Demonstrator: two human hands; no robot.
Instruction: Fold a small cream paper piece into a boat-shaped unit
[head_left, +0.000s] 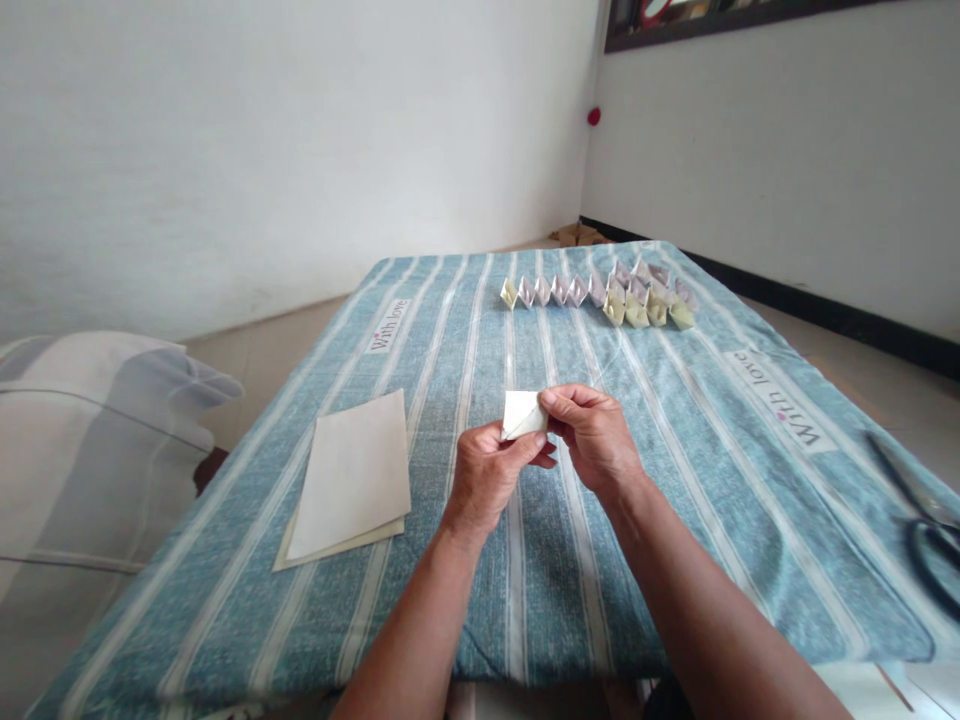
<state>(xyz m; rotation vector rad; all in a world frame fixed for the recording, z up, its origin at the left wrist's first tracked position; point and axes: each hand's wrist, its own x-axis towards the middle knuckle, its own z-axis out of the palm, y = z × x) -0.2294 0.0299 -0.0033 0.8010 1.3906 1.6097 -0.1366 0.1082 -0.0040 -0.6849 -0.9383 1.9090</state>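
A small folded piece of pale paper (520, 412) is held up over the middle of the table, between both hands. My left hand (486, 472) grips its lower edge, with the thumb lying across the front. At its right side, my right hand (589, 428) pinches the corner between thumb and fingers. A diagonal fold line shows on the paper's face. To the left of my hands lie larger flat sheets of paper (352, 475), a whitish one on top of a yellowish one.
Several folded paper boats (559, 290), white, lilac and yellow, stand in rows at the table's far side. Scissors (919, 500) with dark handles lie at the right edge. The striped blue tablecloth (442, 400) has creases. Covered furniture (82, 450) stands left of the table.
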